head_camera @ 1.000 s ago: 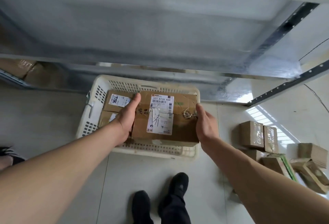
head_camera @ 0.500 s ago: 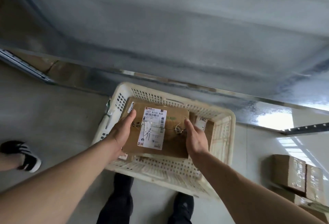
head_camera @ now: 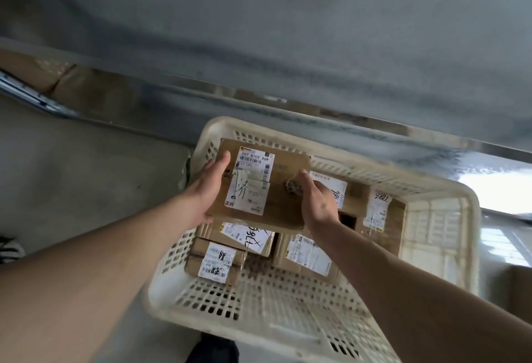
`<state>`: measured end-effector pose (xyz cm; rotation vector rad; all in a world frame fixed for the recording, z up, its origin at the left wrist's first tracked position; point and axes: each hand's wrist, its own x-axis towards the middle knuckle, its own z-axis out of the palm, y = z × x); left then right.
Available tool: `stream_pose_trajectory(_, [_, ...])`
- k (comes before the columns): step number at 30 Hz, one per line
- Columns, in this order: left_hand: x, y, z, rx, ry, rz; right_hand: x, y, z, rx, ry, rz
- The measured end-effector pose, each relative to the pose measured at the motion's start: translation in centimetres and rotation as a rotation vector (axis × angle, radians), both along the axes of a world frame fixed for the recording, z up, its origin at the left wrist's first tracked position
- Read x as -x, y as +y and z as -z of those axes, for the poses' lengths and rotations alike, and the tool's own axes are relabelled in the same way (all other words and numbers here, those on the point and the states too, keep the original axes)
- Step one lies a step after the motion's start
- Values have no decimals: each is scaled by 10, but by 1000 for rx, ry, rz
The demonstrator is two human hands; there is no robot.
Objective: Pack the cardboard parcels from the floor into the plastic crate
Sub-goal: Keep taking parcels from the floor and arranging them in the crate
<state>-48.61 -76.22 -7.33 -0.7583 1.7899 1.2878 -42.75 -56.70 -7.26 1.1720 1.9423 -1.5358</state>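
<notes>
You've carried the parcel [head_camera: 260, 187] over the crate [head_camera: 440, 212], now mid-frame; left hand [head_camera: 208, 187] and right hand [head_camera: 315, 201] still clasp its sides above packed parcels. Lower it next.

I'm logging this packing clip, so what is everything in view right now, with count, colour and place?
held parcel: one, brown cardboard with a white label, over the crate's far left part, between both hands.
parcels in crate: at least five, brown with white labels, on the crate's bottom; some are partly hidden, so the exact count is unclear.
plastic crate: one, cream, perforated, on the floor before a metal shelf.
metal shelf: one, grey, across the top.
boxes under shelf: brown, blurred, far left; count unclear.
striped shoe: one, black and white, left edge.
dark shoe: one, bottom edge.
left hand: on the parcel's left side, fingers underneath.
right hand: on the parcel's right side.
</notes>
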Motion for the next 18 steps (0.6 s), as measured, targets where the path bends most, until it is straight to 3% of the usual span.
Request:
stream_pose_trajectory(4, [22, -4, 39, 18, 74, 24, 20, -5, 36, -20, -5, 4])
stream_pose_trajectory(11, [15, 3, 72, 120, 432, 184, 25, -19, 73, 131, -12, 79])
stream_pose_trajectory(18, [8, 3, 100, 46, 402, 168, 29, -12, 98, 304, -17, 25])
